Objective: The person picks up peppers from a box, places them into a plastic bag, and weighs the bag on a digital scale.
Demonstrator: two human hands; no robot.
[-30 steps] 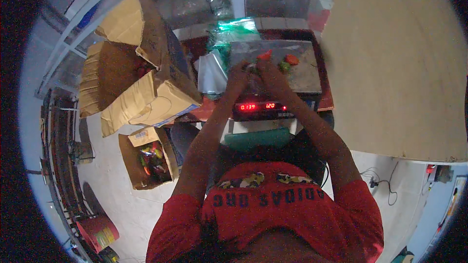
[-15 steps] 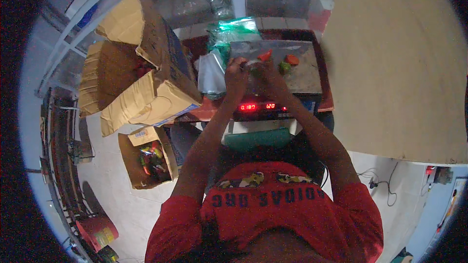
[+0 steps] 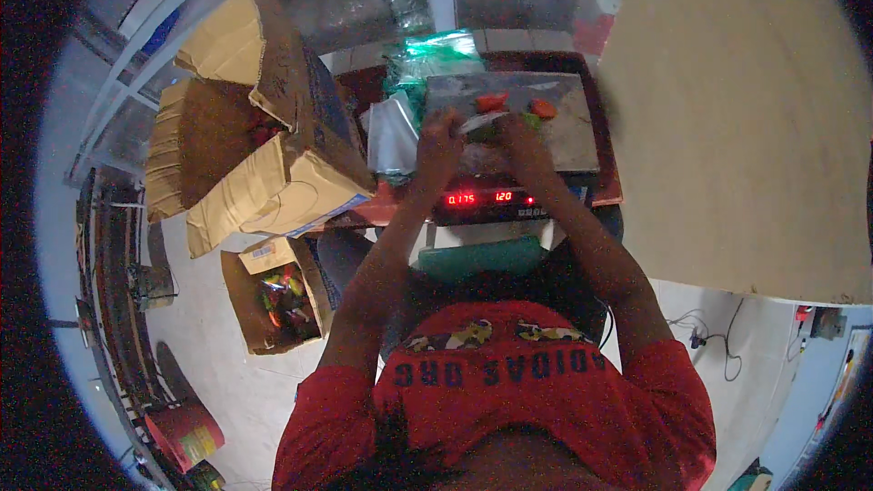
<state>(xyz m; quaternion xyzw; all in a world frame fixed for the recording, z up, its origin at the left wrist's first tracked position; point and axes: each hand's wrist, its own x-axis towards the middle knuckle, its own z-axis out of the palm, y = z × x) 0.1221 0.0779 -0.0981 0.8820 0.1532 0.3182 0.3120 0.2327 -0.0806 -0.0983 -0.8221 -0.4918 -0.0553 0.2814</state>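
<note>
Above a metal weighing pan (image 3: 573, 150), my left hand (image 3: 439, 135) and my right hand (image 3: 521, 135) face each other with a clear plastic bag (image 3: 482, 122) stretched between them. Both hands are closed on the bag's sides; dim light blurs the fingertips. Something greenish shows in or under the bag, too unclear to name. On the pan just beyond lie an orange-red piece (image 3: 491, 102) and a second orange-red piece (image 3: 543, 108), perhaps peppers or tomatoes. A small green piece (image 3: 532, 120) sits by my right hand. Red lit digits glow on the scale's display (image 3: 482, 199) below my wrists.
Left of the scale lie a stack of clear plastic bags (image 3: 393, 136) and green plastic packaging (image 3: 435, 50). A large open cardboard box (image 3: 314, 184) leans at the left. On the floor stands a smaller box (image 3: 238, 295) of red and green produce. A tan board (image 3: 746, 127) fills the right.
My right hand has shifted slightly right and my hands are a little farther apart, with the bag drawn wider between them. The scale's lit reading has dropped slightly.
</note>
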